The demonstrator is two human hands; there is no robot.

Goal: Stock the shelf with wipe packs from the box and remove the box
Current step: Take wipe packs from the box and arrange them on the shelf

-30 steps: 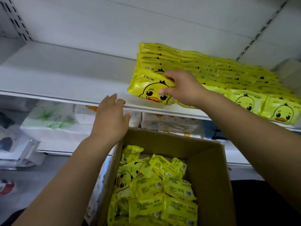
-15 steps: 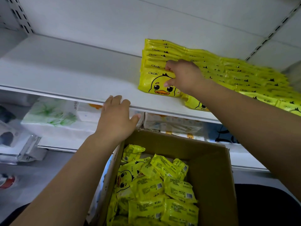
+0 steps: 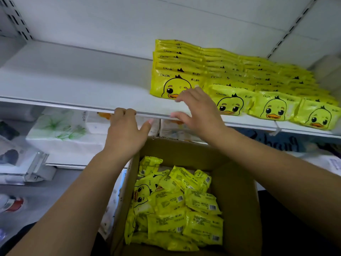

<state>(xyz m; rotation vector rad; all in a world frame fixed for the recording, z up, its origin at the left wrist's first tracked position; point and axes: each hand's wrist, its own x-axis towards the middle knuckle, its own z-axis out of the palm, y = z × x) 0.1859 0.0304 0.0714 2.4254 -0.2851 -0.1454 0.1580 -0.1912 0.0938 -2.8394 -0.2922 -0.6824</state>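
Yellow wipe packs (image 3: 275, 108) printed with a duck face are shown in the head view, stood upright in rows on the right part of the white shelf (image 3: 73, 85). The front pack (image 3: 171, 84) of the leftmost row is set a little back from the shelf edge.

The right hand (image 3: 199, 115) is held just in front of this pack and nothing is held in it. Its fingers (image 3: 184, 94) are spread and loosely bent. Whether the fingertips touch the pack cannot be told.

The left hand (image 3: 127, 132) is placed at the front edge of the shelf, to the left of the right hand. Its fingers (image 3: 125, 112) are pressed together and hooked over the edge, with the thumb spread aside.

An open cardboard box (image 3: 238, 200) is located below both hands. Loose packs (image 3: 177, 209) are piled in it in disorder, mostly barcode side up.

White tissue packs (image 3: 60, 130) are seen beneath the shelf at the left.
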